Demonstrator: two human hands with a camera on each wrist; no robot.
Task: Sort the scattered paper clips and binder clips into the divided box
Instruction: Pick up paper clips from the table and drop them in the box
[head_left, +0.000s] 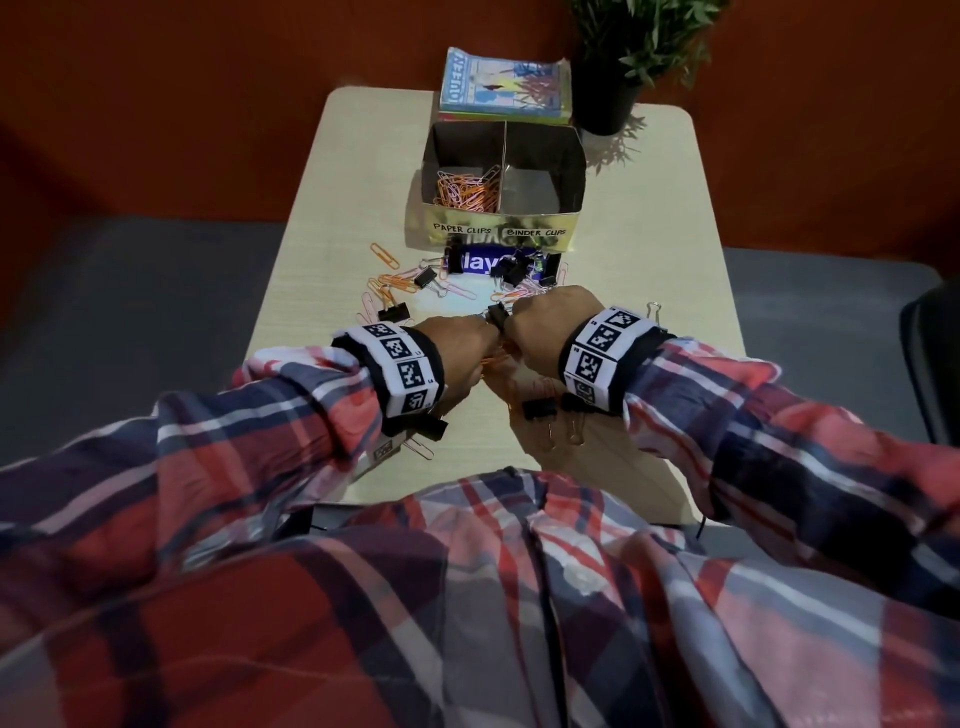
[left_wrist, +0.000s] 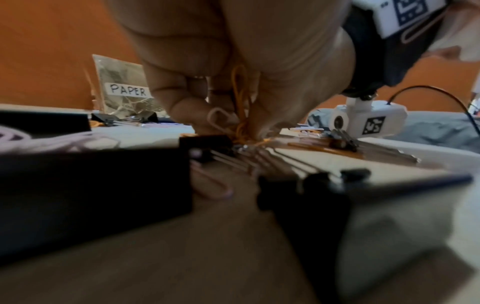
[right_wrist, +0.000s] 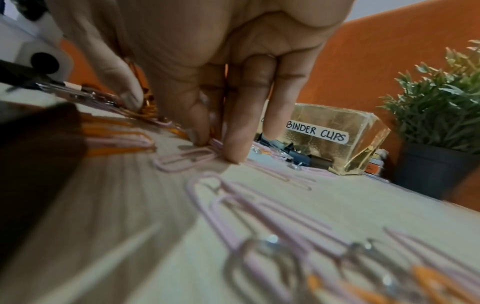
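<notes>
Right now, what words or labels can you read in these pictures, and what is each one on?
"PAPER CLIPS": white label on the front of the box, left half.
"BINDER CLIPS": white label, right half.
"lay": part of a word on the blue packet; the rest is covered.
Book cover title: too blurred.
Wristband squares: patterns, not words.

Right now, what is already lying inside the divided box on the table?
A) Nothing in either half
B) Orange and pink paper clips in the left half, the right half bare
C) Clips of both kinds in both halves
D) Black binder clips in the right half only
B. In the head view the divided box holds a heap of paper clips in the half labelled PAPER CLIPS, while the half labelled BINDER CLIPS shows only its bare floor.
</notes>
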